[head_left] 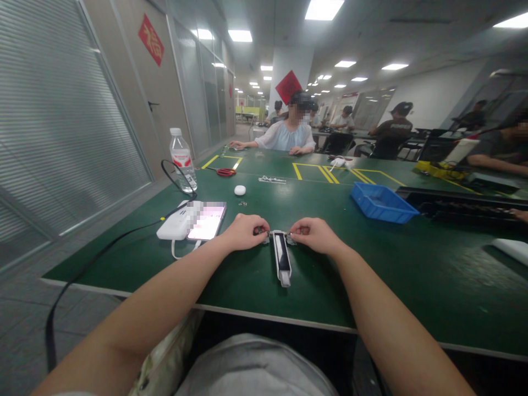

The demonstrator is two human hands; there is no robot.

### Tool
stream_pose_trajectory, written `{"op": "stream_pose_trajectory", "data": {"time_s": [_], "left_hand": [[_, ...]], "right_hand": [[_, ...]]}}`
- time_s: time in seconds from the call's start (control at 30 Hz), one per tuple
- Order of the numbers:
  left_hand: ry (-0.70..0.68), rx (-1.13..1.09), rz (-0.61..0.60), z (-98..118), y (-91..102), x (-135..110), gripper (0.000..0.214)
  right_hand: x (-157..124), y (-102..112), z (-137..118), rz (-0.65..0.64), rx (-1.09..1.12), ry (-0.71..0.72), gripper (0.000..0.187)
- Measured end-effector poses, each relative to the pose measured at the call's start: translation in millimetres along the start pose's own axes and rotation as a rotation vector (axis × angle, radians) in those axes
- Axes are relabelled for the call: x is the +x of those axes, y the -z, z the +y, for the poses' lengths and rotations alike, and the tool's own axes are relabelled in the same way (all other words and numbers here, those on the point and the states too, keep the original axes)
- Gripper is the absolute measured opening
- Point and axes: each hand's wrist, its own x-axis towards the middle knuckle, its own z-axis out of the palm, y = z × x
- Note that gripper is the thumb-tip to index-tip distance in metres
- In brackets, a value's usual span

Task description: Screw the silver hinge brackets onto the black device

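A narrow white-framed device with a dark, glossy middle (pixel 281 254) lies on the green table in front of me, its long side pointing toward me. At its far left corner, my left hand (pixel 247 231) pinches a small metal part (pixel 270 235) between thumb and fingers. My right hand (pixel 312 234) is closed the same way at the far right corner, on another small metal part (pixel 288 235). Fingertips partly cover both parts, so their exact kind is hidden. A few tiny rings (pixel 242 204) and a white rounded case (pixel 240 190) lie beyond my left hand.
To the left are a phone (pixel 208 221), a white power bank (pixel 175 223), a water bottle (pixel 181 162) and a black strap (pixel 103 256). Red-handled scissors (pixel 226 172) and metal strips (pixel 272 180) lie farther back. A blue tray (pixel 381 203) stands right. A person (pixel 286 135) sits opposite.
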Motion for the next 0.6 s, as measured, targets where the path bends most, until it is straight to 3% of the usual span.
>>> {"op": "stream_pose_trajectory", "data": {"time_s": [0.6], "left_hand": [[-0.004,0.007,0.002,0.7,1.3,-0.7,0.017]], "right_hand": [[-2.8,2.7,-6.6,-0.019,0.102,-0.070,0.016]]}}
